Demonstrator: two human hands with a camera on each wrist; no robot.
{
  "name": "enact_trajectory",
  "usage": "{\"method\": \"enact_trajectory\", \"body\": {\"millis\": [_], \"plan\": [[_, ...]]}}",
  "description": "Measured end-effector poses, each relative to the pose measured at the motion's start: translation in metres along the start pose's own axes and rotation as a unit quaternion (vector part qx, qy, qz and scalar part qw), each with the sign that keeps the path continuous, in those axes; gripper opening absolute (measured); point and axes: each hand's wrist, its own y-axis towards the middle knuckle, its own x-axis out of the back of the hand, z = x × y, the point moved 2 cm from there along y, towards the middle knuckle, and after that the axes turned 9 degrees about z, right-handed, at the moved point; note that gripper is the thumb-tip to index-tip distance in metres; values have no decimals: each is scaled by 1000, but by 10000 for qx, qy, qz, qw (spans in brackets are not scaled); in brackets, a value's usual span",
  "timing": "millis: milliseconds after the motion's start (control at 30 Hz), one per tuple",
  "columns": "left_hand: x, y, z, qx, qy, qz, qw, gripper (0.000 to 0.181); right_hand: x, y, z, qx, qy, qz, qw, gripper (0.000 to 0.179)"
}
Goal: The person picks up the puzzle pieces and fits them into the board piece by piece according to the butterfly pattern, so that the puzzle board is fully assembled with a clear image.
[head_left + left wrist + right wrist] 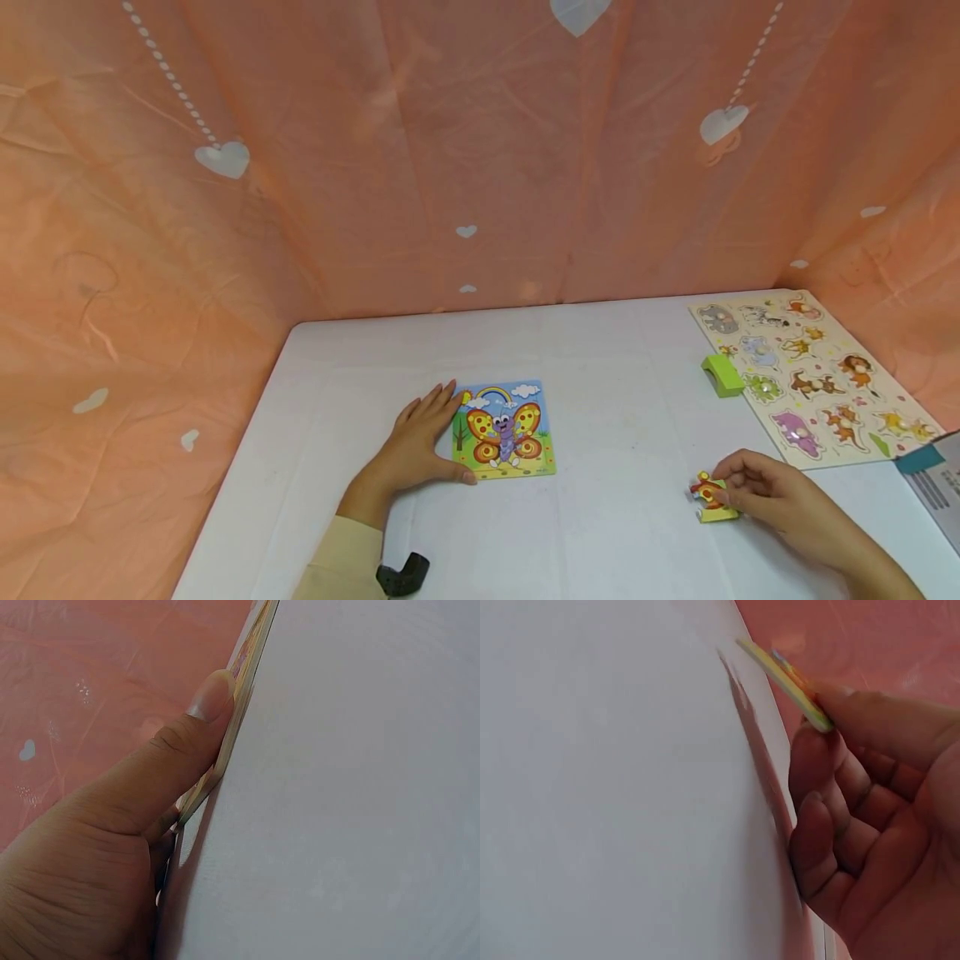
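A square butterfly puzzle board [504, 429] lies flat on the white table, its picture showing a purple butterfly under a rainbow. Along the board's left side spreads my left hand [416, 442], fingertips at the upper left corner and the thumb at the lower left. In the left wrist view, the thumb [176, 739] presses along the board's edge [238, 720]. Well to the right, my right hand [780, 496] pinches a jigsaw piece [716, 510] with a yellow border and a red-orange pattern. The right wrist view shows that piece [787, 682] edge-on, tilted, between thumb and forefinger.
An animal peg puzzle [817, 375] lies at the back right, with a green arch block [723, 376] by its left edge. A grey and teal box [937, 471] stands at the right edge. A black object [403, 575] sits near my left sleeve. Orange cloth [465, 167] walls the table's back and sides.
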Motion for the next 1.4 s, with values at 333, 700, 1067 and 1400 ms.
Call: {"method": "enact_trajectory", "body": {"millis": [333,700,1067,1400], "plan": [[-1,0,1,-21,-20,-9,10000,132,-24,32,22,362,712,-27,9968,15],[0,1,2,-29,-7,9,10000,132,-57,73,50,886,1371,228,9863,21],[-2,1,4,-219,-57,-202,9995,132,-88,109,67,639,1504,202,9864,24],[-2,0,4,-184,-45,-126,9997,132,-115,139,79,627,1736,269,9824,24]]}}
